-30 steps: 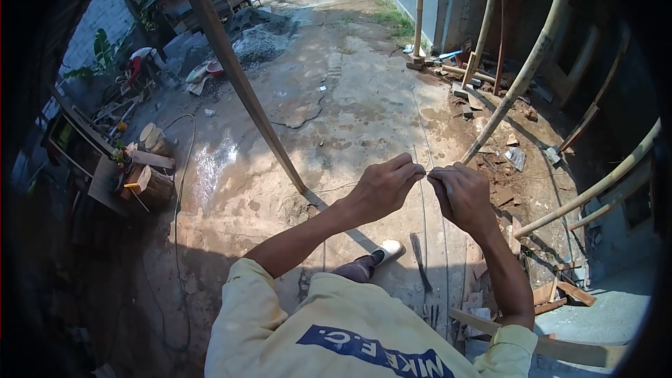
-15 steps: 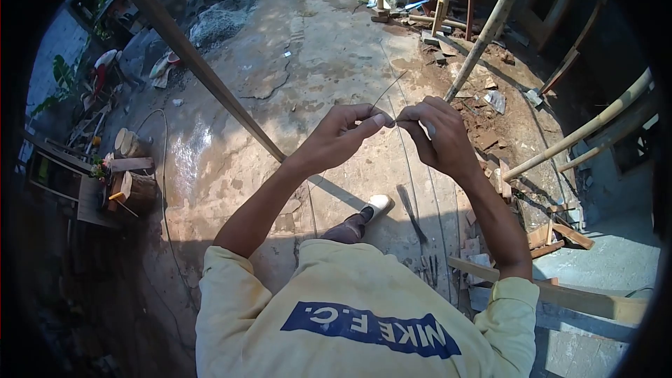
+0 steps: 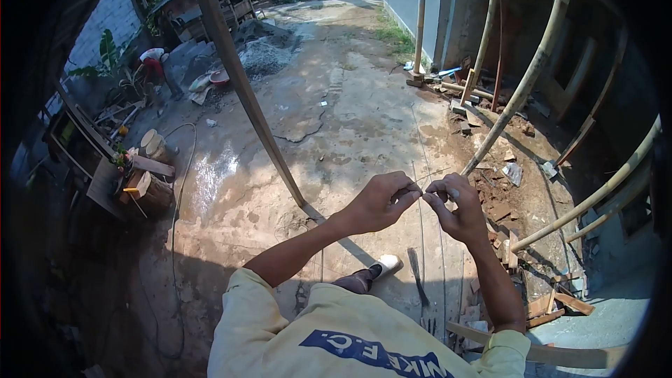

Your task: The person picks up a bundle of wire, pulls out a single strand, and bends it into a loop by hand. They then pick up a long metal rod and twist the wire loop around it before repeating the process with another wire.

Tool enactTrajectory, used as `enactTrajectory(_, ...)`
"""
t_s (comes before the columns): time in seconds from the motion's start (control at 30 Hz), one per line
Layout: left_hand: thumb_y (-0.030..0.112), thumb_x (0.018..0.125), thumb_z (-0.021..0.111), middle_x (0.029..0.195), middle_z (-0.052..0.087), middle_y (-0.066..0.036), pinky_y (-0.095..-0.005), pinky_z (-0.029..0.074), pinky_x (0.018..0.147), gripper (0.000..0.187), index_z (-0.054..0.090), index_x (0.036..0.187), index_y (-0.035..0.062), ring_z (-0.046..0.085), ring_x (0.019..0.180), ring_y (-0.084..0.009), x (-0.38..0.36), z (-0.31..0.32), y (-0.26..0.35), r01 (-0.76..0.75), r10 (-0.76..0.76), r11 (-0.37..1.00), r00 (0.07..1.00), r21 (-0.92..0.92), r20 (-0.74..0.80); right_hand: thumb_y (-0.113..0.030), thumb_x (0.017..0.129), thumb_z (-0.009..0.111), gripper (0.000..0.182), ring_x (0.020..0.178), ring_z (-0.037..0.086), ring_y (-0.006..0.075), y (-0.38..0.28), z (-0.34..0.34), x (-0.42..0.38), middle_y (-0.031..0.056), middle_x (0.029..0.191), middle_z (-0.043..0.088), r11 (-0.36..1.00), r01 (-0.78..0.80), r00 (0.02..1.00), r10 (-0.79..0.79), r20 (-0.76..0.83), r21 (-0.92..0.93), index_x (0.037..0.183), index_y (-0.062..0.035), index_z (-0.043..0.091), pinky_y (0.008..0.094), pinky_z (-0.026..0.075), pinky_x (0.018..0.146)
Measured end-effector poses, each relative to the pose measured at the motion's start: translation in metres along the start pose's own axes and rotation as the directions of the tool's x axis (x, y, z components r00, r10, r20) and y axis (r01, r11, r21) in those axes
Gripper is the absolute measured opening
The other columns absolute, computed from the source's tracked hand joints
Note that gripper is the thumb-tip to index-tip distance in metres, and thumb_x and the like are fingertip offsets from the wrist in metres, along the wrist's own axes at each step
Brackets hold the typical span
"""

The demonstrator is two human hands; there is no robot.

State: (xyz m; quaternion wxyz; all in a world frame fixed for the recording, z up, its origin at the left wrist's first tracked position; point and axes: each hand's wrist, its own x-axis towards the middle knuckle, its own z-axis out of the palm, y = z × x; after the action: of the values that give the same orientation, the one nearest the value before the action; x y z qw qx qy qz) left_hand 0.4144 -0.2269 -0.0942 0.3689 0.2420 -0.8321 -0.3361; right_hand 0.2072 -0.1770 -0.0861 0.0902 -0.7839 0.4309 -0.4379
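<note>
In front of my chest, my left hand (image 3: 386, 203) and my right hand (image 3: 456, 208) are raised with their fingertips almost meeting. Both are closed in a pinch on a thin wire (image 3: 435, 172), which is barely visible against the ground. Below the hands, a bundle of dark wires (image 3: 418, 276) lies on the concrete. Long thin rods (image 3: 442, 266) run along the ground beneath my right hand.
A wooden post (image 3: 245, 84) slants up at the left. Bamboo poles (image 3: 525, 80) lean at the right over rubble and wood scraps (image 3: 553, 308). Cut logs (image 3: 150, 192) and a hose (image 3: 178, 189) lie left. Further back, a person (image 3: 155, 63) bends beside a gravel heap (image 3: 266, 52).
The view has tilted up, showing more of the far yard. Both hands sit lower in view and still pinch at the wire; less of the wire stands out now.
</note>
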Motion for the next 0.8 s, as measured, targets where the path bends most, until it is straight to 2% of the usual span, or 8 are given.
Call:
enactTrajectory(0.1, 0.01, 0.093, 0.064, 0.076, 0.059, -0.012, -0.0361, 0.044, 0.06, 0.013, 0.065, 0.093, -0.0028, 0.057, 0.067, -0.0216, -0.003, 0.002, -0.003, -0.076, 0.077, 0.996, 0.997, 0.048, -0.025, -0.007, 0.082, 0.074, 0.014, 0.067, 0.049, 0.022, 0.001, 0.004, -0.002, 0.0071, 0.07, 0.053, 0.999, -0.024, 1.0, 0.024, 0.004, -0.032, 0.091, -0.0021, 0.065, 0.0347, 0.037, 0.066)
enactTrajectory(0.13, 0.012, 0.093, 0.062, 0.076, 0.056, -0.016, -0.0407, 0.044, 0.063, 0.015, 0.062, 0.087, -0.0024, 0.056, 0.069, -0.0309, -0.003, 0.004, -0.001, -0.065, 0.066, 0.996, 0.997, 0.058, -0.028, -0.006, 0.081, 0.073, 0.012, 0.067, 0.048, 0.0222, 0.002, 0.003, -0.002, 0.0067, 0.07, 0.052, 0.999, -0.004, 1.0, 0.005, 0.028, -0.034, 0.089, -0.0025, 0.065, 0.0353, 0.036, 0.067)
enactTrajectory(0.27, 0.012, 0.094, 0.06, 0.077, 0.056, -0.017, -0.0418, 0.044, 0.064, 0.016, 0.062, 0.087, -0.0022, 0.057, 0.071, -0.0335, -0.008, 0.008, -0.004, -0.08, 0.082, 0.996, 0.996, 0.048, -0.041, -0.004, 0.081, 0.072, 0.01, 0.068, 0.048, 0.0222, 0.001, 0.007, -0.004, 0.0061, 0.07, 0.052, 0.997, 0.056, 0.998, -0.055, 0.014, -0.054, 0.086, -0.0032, 0.064, 0.0356, 0.036, 0.069)
enactTrajectory(0.33, 0.016, 0.098, 0.059, 0.081, 0.06, -0.012, -0.0358, 0.045, 0.068, 0.019, 0.064, 0.1, -0.0022, 0.058, 0.076, -0.0199, -0.009, 0.007, -0.008, -0.028, 0.027, 0.999, 0.997, 0.022, 0.073, -0.003, 0.08, 0.072, 0.01, 0.069, 0.049, 0.0219, -0.004, 0.005, -0.006, 0.0055, 0.071, 0.054, 0.993, 0.084, 0.996, -0.082, 0.035, -0.084, 0.084, -0.004, 0.063, 0.0358, 0.035, 0.071)
enactTrajectory(0.37, 0.016, 0.098, 0.059, 0.081, 0.06, -0.012, -0.0358, 0.045, 0.068, 0.019, 0.064, 0.1, -0.0022, 0.058, 0.076, -0.0199, -0.009, 0.006, -0.009, -0.027, 0.025, 0.999, 0.997, 0.021, 0.072, -0.003, 0.08, 0.072, 0.01, 0.069, 0.049, 0.0219, -0.006, 0.003, -0.007, 0.0055, 0.071, 0.054, 0.993, 0.084, 0.996, -0.081, 0.037, -0.083, 0.084, -0.004, 0.063, 0.0358, 0.035, 0.071)
enactTrajectory(0.43, 0.023, 0.1, 0.058, 0.082, 0.061, -0.006, -0.0333, 0.044, 0.068, 0.025, 0.065, 0.1, -0.0015, 0.053, 0.076, -0.0119, -0.007, 0.0, -0.007, 0.221, -0.117, 0.898, 0.954, -0.381, 0.277, -0.003, 0.079, 0.073, 0.01, 0.068, 0.051, 0.0215, -0.011, -0.002, -0.01, 0.0059, 0.071, 0.056, 0.997, 0.044, 0.994, -0.038, 0.101, -0.061, 0.084, -0.0032, 0.064, 0.0351, 0.035, 0.069)
enactTrajectory(0.7, 0.014, 0.094, 0.067, 0.08, 0.062, 0.001, -0.0216, 0.04, 0.06, 0.015, 0.066, 0.099, -0.0003, 0.049, 0.069, -0.0036, -0.001, -0.013, 0.012, 0.146, -0.076, 0.955, 0.962, -0.258, 0.264, -0.004, 0.081, 0.074, 0.009, 0.063, 0.051, 0.0139, -0.009, -0.01, -0.013, 0.0041, 0.071, 0.06, 0.98, -0.118, 0.987, 0.098, 0.131, 0.159, 0.083, -0.0004, 0.066, 0.0297, 0.04, 0.061)
enactTrajectory(0.8, 0.01, 0.093, 0.069, 0.082, 0.063, 0.001, -0.0204, 0.042, 0.062, 0.012, 0.066, 0.099, 0.0001, 0.052, 0.071, -0.0028, 0.004, -0.017, 0.008, 0.141, -0.059, 0.937, 0.965, -0.319, 0.254, -0.009, 0.085, 0.073, 0.011, 0.067, 0.05, 0.0101, -0.004, -0.009, -0.018, 0.0023, 0.073, 0.059, 0.867, -0.275, 0.959, 0.214, 0.187, 0.415, 0.084, -0.0002, 0.066, 0.0283, 0.041, 0.064)
